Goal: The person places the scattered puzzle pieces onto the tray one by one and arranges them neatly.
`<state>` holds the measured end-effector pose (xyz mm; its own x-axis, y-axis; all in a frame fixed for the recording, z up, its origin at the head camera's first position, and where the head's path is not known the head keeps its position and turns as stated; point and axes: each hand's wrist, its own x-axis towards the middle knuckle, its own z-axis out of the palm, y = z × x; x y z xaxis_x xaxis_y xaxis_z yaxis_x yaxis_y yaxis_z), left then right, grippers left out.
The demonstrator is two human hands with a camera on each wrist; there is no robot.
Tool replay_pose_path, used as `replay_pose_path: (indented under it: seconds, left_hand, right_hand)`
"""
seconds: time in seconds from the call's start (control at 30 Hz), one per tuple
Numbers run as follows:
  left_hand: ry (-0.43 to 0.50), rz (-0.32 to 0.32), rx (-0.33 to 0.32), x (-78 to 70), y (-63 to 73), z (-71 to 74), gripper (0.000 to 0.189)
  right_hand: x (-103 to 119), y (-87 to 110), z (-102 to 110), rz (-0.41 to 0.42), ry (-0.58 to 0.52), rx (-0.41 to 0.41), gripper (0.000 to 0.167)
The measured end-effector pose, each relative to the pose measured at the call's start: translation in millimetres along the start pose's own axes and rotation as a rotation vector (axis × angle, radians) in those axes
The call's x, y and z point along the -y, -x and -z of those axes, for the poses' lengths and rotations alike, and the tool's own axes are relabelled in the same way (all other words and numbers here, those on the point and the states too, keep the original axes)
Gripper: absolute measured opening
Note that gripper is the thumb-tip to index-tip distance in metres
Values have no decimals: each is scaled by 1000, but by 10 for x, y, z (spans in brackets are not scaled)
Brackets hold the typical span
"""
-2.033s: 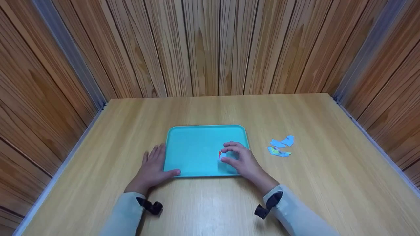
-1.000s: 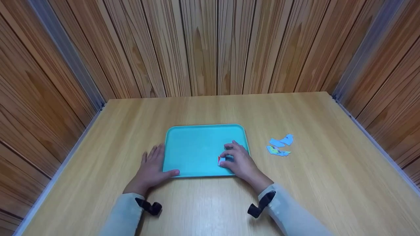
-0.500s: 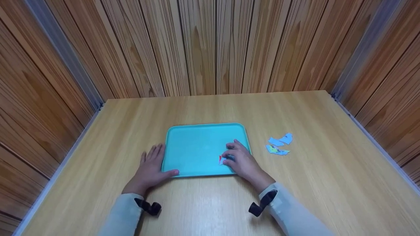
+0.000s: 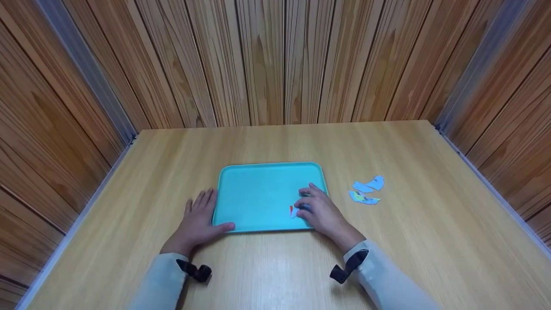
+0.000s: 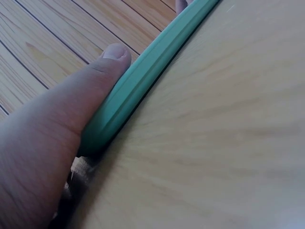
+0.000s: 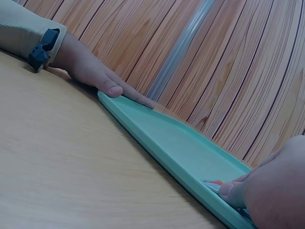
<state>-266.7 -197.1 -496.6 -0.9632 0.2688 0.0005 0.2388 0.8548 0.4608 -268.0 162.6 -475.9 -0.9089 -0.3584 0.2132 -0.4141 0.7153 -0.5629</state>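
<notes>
A turquoise tray [image 4: 254, 193] lies on the table. My left hand [image 4: 196, 224] is spread flat at its left side, fingers along the outer edge and thumb [image 5: 102, 71] over the near rim. Low in the tray's right part, my right hand [image 4: 320, 213] pinches a small flat printed piece [image 4: 293, 212], light blue with a red patch. The right wrist view shows the piece [image 6: 212, 183] against the tray floor near the rim, its other end hidden under the thumb [image 6: 233, 191].
Several flat light-blue printed pieces with irregular edges lie on the table right of the tray, among them a plain blue piece [image 4: 376, 183] and one with yellow-green print [image 4: 363, 198]. Wood-panelled walls [image 4: 267, 64] stand behind and at both sides of the table [image 4: 267, 267].
My right hand has lowered the printed piece toward the tray's near right part, then shifted slightly right with it. My left hand has stayed at the tray's left edge.
</notes>
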Motion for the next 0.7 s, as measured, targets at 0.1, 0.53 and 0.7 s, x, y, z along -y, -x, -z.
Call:
replay_pose_path:
  seconds: [0.1,0.53,0.7]
  left_hand:
    - [2,3,2,-1,-13,3,122]
    - [13,4,11,1,-8,-19,121]
    - [5,0,7,12,-10,-12,121]
  right_hand:
    - [-7,-7,25,-15,-21,5,15]
    - [-258,-85,416,-188,-204,-18,31]
    - [-487,-54,595,-276,-265,-88,38]
